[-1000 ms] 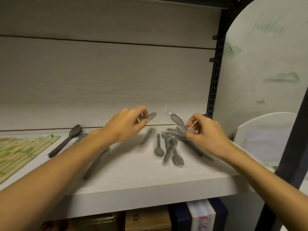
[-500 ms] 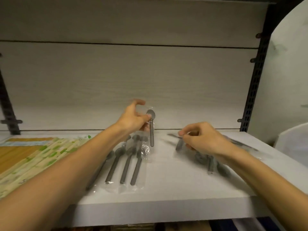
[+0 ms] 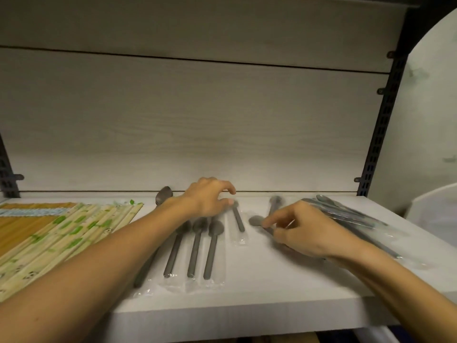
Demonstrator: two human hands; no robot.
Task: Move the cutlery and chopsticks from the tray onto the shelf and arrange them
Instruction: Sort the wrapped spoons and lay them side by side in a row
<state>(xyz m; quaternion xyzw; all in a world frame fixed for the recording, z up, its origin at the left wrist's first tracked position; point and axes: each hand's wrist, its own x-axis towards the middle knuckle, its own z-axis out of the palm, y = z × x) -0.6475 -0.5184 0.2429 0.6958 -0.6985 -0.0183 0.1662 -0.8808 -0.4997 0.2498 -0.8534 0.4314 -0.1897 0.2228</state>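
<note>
— Laying out the wrapped spoons seems well under way: a row of wrapped spoons (image 3: 195,246) lies side by side on the shelf (image 3: 247,305), handles toward the front edge, just below the left hand (image 3: 210,199).

— What does that hand have?

— Its thumb and fingertips are curled down over the top end of one short wrapped spoon (image 3: 238,219), which lies flat at the right end of the row. I judge it a light pinch, though blur hides the contact. Another spoon bowl (image 3: 163,195) shows just beyond its wrist, by the back panel.

— And the other hand?

— The right hand (image 3: 304,231) is partly closed, forefinger stretched toward a loose spoon (image 3: 257,222) lying just left of its fingertips. Whether the curled fingers already grip its handle I cannot tell; it is smeared. A further spoon (image 3: 275,205) lies just beyond its knuckles.

— What is left, then?

— Behind and to the right of that hand sits an unsorted heap of wrapped cutlery (image 3: 346,216), pieces crossing one another. That still needs lining up, I judge. Well to the left of both hands the chopsticks (image 3: 61,233) in their paper sleeves already lie packed together on the shelf.

— And the tray?

— A pale rim (image 3: 432,209) at the far right may belong to it; too little shows to say whether anything remains inside.
</note>
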